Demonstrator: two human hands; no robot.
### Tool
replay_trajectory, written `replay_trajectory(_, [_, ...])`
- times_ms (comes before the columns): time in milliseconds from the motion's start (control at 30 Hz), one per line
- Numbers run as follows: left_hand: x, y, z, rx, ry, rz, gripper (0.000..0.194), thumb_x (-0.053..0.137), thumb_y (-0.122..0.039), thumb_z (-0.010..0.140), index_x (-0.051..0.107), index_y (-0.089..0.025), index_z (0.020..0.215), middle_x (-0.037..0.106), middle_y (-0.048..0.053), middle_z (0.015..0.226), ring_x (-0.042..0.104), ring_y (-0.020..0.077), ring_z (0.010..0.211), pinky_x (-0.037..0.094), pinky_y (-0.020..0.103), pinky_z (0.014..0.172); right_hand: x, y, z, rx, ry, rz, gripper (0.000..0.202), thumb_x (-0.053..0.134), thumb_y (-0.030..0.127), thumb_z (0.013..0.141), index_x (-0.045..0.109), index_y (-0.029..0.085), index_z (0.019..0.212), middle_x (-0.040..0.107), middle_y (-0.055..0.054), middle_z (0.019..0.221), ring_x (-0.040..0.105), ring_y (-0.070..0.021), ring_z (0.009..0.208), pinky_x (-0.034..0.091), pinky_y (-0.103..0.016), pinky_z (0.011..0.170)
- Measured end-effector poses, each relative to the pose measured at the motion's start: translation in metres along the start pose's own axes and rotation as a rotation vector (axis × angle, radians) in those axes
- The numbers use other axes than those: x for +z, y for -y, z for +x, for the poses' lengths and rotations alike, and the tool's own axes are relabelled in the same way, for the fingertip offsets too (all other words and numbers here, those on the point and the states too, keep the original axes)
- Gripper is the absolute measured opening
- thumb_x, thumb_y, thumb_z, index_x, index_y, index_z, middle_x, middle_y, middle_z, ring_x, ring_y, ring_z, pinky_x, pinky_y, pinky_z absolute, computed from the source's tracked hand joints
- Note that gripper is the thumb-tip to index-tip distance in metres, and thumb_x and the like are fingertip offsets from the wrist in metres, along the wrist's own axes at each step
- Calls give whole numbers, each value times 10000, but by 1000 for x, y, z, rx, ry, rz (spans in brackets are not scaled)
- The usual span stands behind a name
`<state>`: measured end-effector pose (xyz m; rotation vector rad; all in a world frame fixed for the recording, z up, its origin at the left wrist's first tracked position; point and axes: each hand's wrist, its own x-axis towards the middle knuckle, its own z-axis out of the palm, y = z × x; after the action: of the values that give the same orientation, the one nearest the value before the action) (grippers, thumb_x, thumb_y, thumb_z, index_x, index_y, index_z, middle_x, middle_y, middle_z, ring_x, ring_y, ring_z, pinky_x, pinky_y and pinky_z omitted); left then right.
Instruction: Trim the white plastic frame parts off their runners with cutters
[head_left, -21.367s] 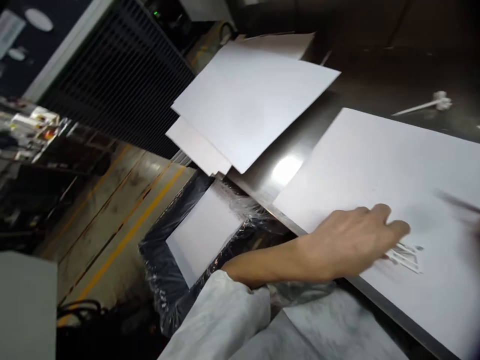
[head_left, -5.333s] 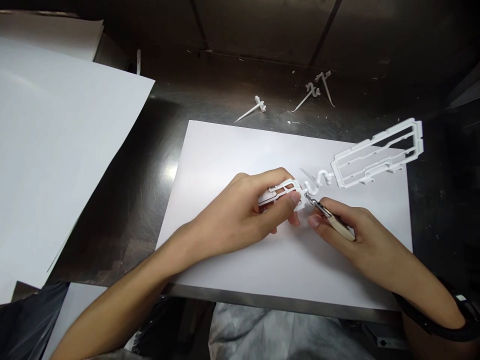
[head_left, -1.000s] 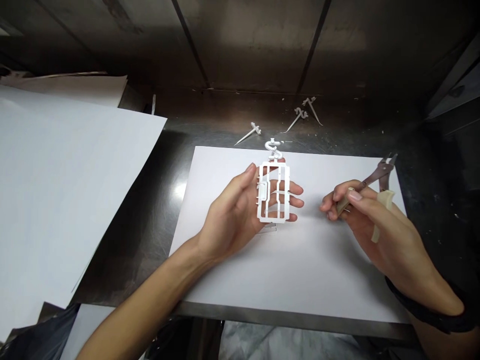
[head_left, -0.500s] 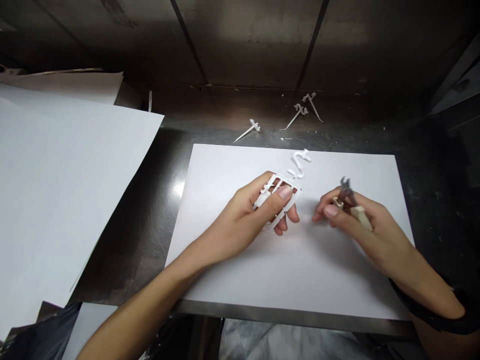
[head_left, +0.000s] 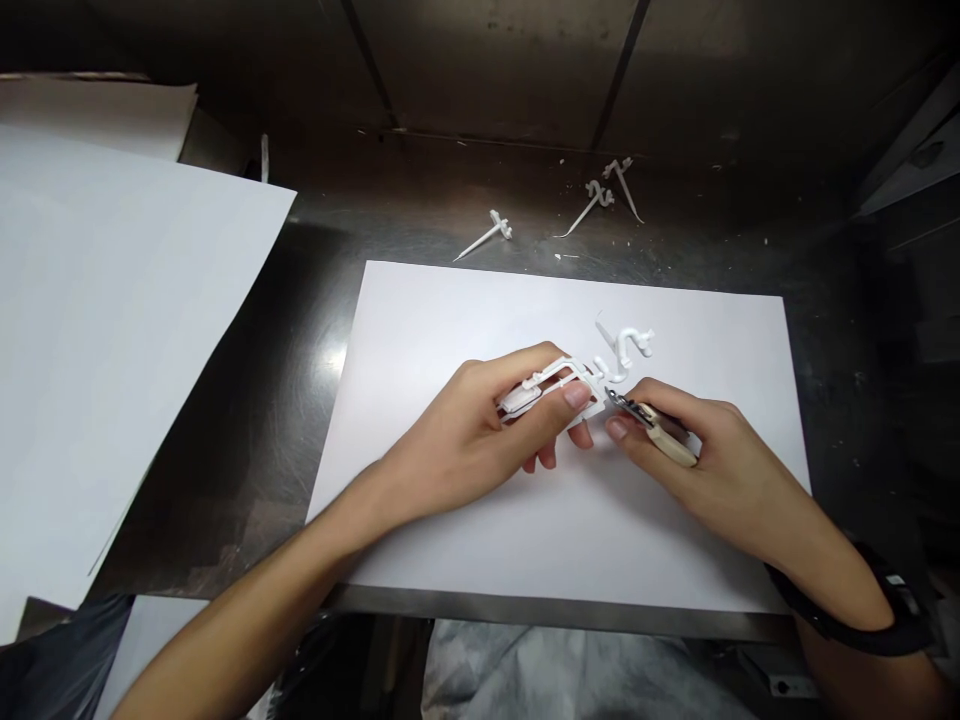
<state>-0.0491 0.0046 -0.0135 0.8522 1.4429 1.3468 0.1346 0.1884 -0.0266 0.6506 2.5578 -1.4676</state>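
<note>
**Head view: bench inventory, largest to smallest**

Steel bench (head_left: 247,420), bearing the work. Paper sheet (head_left: 525,520), laid under both hands, presumably so offcuts are caught. Left hand (head_left: 480,440), closed on a white plastic frame (head_left: 559,385), steadied above the sheet. Right hand (head_left: 705,470), clasped on nippers (head_left: 652,425), tip set against the frame's curled sprue (head_left: 626,350). Loose offcuts (head_left: 487,232), left near the back wall.

A dark brushed-steel workbench (head_left: 300,330) reflects a bright patch of overhead light. Behind it rises a dull metal back wall (head_left: 487,60) with slanting seams. Large white paper sheets (head_left: 112,330) overhang the bench's left side.
</note>
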Motion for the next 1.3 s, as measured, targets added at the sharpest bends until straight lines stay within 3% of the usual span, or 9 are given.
replay_trajectory(467, [-1, 2, 1, 38, 1, 100, 265, 634, -365, 1134, 762, -177, 997, 772, 23, 975, 697, 120, 703, 526, 196, 591, -2, -1, 1, 6, 27, -27, 175, 658, 413, 1132, 697, 272, 1035, 564, 47, 792, 440, -200, 707, 330, -354, 639])
replay_trajectory(600, [0, 3, 1, 34, 3, 112, 291, 644, -377, 1132, 761, -179, 954, 777, 17, 924, 700, 115, 696, 522, 185, 595, -2, 0, 0, 2, 42, -23, 211, 668, 416, 1124, 662, 264, 977, 491, 56, 738, 410, -185, 661, 296, -353, 603])
replay_trajectory(800, [-3, 3, 0, 41, 12, 110, 272, 632, -354, 1138, 759, -184, 968, 777, 5, 951, 693, 105, 687, 538, 183, 593, -2, 0, -1, 27, 48, -23, 271, 664, 378, 1101, 549, 246, 895, 498, 58, 733, 405, -178, 650, 292, -355, 596])
replay_trajectory(1100, [-3, 0, -1, 45, 16, 129, 287, 632, -382, 1138, 773, -192, 974, 784, 17, 943, 713, 123, 719, 532, 188, 593, -1, -2, -2, 28, 55, -17, 148, 668, 365, 1097, 654, 262, 993, 542, 56, 750, 431, -185, 665, 311, -358, 604])
replay_trajectory(1300, [-3, 0, -1, 53, 26, 109, 267, 624, -353, 1143, 765, -191, 984, 772, 5, 938, 699, 113, 732, 554, 174, 620, -3, -3, -2, 38, 60, -9, 194, 665, 415, 1105, 646, 265, 983, 516, 53, 749, 434, -191, 670, 317, -359, 604])
